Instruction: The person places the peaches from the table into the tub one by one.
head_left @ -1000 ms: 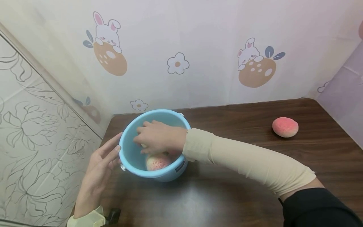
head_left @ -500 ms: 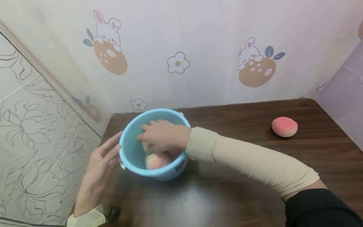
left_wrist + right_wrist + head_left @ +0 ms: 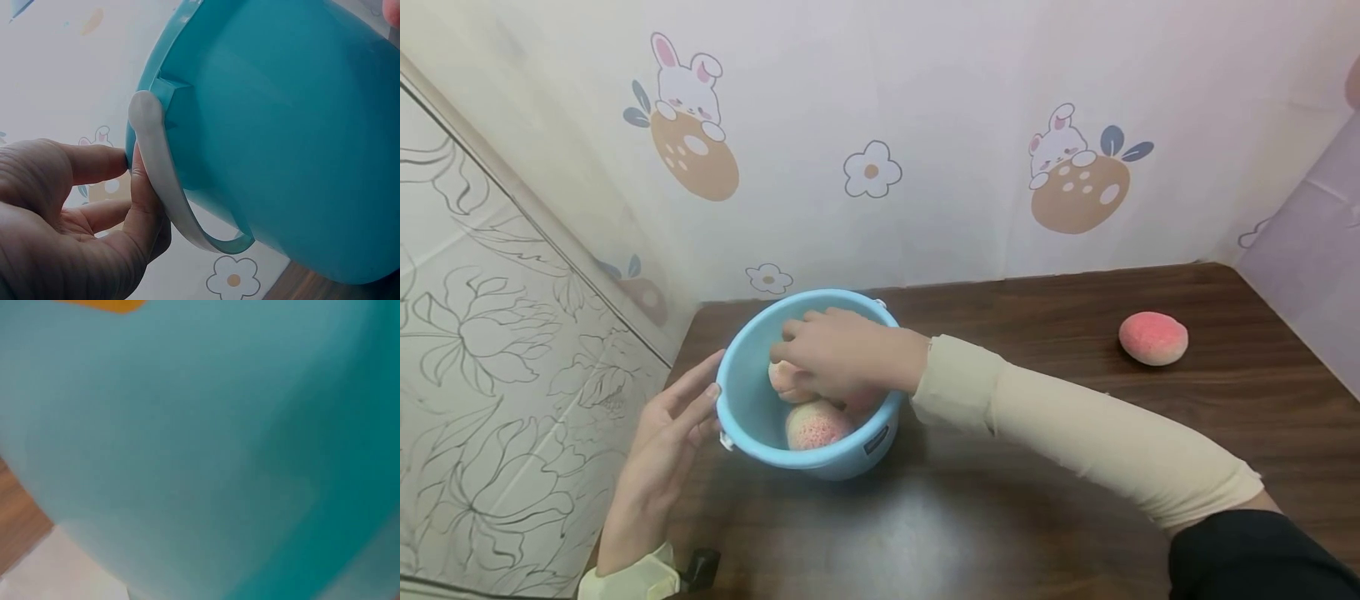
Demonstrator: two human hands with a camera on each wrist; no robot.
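A light blue bucket [image 3: 842,467] stands tilted slightly toward me on the brown table. My left hand [image 3: 658,446] pinches its rim at the left; in the left wrist view its thumb and a finger meet the rim beside the white handle [image 3: 165,181]. My right hand [image 3: 842,354] reaches into the bucket, fingers bent over a pink and cream peach [image 3: 788,385]; whether they grip it is hidden. A second peach [image 3: 816,427] lies nearer, and a pink one [image 3: 863,400] shows partly under my wrist. The right wrist view is filled by the bucket's wall [image 3: 187,456].
Another peach [image 3: 1153,338] rests alone at the right of the brown table [image 3: 1015,517]. Rabbit-print sheeting [image 3: 940,150] rises behind the table, and a flower-patterned panel [image 3: 490,400] borders the left. A small black object [image 3: 703,569] sits by my left wrist.
My right hand has shifted right and slightly up inside the bucket, so more of the peach below its fingers shows. My left hand and the bucket keep their places.
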